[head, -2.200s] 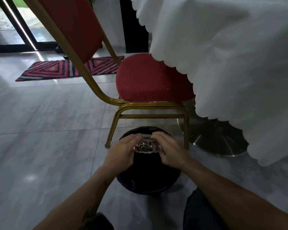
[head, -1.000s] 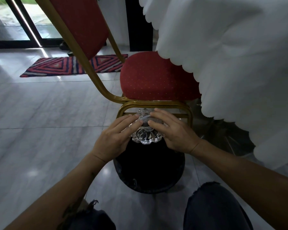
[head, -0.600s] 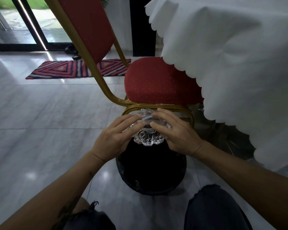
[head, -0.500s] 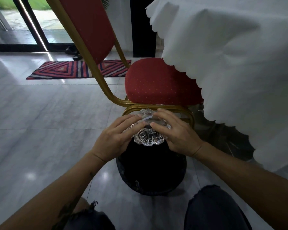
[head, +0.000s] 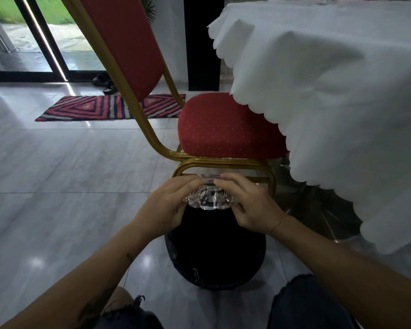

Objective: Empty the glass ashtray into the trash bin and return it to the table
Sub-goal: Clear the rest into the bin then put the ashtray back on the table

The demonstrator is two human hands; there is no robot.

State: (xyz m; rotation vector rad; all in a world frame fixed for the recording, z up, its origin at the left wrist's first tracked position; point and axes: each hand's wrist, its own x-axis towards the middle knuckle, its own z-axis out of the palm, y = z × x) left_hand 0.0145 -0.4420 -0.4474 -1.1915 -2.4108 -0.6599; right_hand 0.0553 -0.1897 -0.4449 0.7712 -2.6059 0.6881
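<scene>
The clear cut-glass ashtray [head: 209, 201] hangs above the far rim of the black trash bin [head: 215, 252], which stands on the floor between my knees. My left hand [head: 165, 206] grips its left side and my right hand [head: 248, 205] its right side, fingers curled over the top. Its scalloped glass underside faces me. I cannot see inside the ashtray or the dark bin. The table [head: 342, 74] under a white scalloped cloth rises at the upper right.
A red chair with a gold frame [head: 223, 136] stands just beyond the bin, its seat partly under the tablecloth. The table's metal base [head: 318, 210] lies right of the bin. A striped rug [head: 105, 108] and glass doors lie far left on the grey tiled floor.
Both hands have lifted the ashtray from low inside the bin's mouth up toward the chair frame. The view has tilted up, showing more of the table.
</scene>
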